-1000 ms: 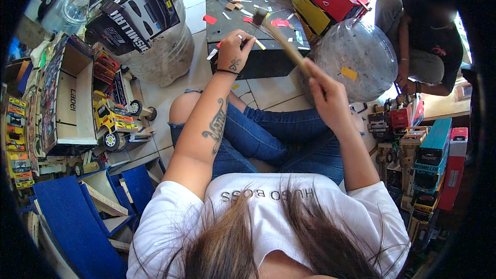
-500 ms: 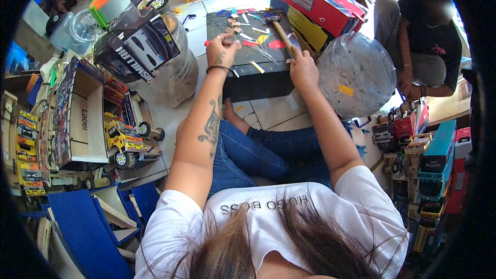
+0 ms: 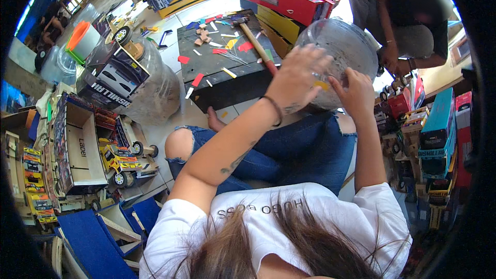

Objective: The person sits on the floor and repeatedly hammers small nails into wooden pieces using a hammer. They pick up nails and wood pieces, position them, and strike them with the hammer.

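Observation:
My left hand (image 3: 299, 74), slightly blurred, reaches across to the right with its fingers spread, in front of a large clear round jar (image 3: 338, 38). Beside it, my right hand (image 3: 357, 92) is half open against the jar's near side, thumb apart from the fingers, with nothing visible in it. A yellow piece (image 3: 322, 85) shows on the jar between the hands. The hammer (image 3: 254, 38) lies on the black box (image 3: 227, 90), its red grip end close to my left wrist. Small wooden blocks (image 3: 203, 35), nails (image 3: 235, 54) and coloured scraps (image 3: 198, 79) are scattered over the box top.
Left of the box stands another clear jar (image 3: 160, 85) with a black printed carton (image 3: 116, 74) against it. Wooden toy trucks (image 3: 119, 157) and blue panels (image 3: 93, 243) crowd the left. Red cartons (image 3: 284, 0) lie beyond; a person (image 3: 403, 25) sits at the far right near more toy trucks (image 3: 436, 129).
My right hand has let go of the hammer, which now rests on the box. Both hands have moved right to the clear jar, and the view has shifted right.

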`<act>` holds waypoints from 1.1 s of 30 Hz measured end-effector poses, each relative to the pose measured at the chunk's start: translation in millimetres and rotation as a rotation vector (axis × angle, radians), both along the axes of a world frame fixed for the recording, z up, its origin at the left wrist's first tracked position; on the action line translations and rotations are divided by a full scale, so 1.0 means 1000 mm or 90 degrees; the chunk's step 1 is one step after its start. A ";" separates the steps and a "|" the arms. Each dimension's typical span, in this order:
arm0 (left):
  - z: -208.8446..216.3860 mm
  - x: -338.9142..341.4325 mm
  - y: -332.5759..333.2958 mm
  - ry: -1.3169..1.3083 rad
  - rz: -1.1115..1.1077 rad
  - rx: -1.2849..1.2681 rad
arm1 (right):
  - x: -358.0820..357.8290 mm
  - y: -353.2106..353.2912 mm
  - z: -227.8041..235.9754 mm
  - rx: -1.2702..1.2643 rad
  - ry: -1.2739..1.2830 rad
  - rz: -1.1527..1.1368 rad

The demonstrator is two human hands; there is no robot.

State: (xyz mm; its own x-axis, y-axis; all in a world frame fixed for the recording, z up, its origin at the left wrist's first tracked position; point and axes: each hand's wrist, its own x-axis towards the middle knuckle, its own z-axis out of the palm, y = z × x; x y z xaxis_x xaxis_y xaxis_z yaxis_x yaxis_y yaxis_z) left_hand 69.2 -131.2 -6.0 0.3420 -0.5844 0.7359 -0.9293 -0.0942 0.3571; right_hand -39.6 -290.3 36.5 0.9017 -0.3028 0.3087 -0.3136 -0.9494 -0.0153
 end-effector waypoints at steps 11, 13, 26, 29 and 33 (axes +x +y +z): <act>-0.011 -0.040 -0.022 -0.038 -0.100 0.053 | 0.026 -0.044 0.047 0.079 0.120 0.267; -0.009 -0.041 -0.024 -0.037 -0.094 0.052 | 0.083 -0.046 0.041 -0.037 0.360 0.310; -0.009 -0.036 -0.023 -0.032 -0.095 0.028 | 0.166 -0.088 -0.095 -0.173 0.546 0.273; -0.012 -0.033 -0.025 -0.024 -0.084 0.017 | 0.175 -0.100 -0.069 -0.209 0.634 0.263; -0.012 -0.010 -0.033 -0.012 -0.074 0.038 | 0.167 -0.097 -0.018 -0.047 0.553 0.182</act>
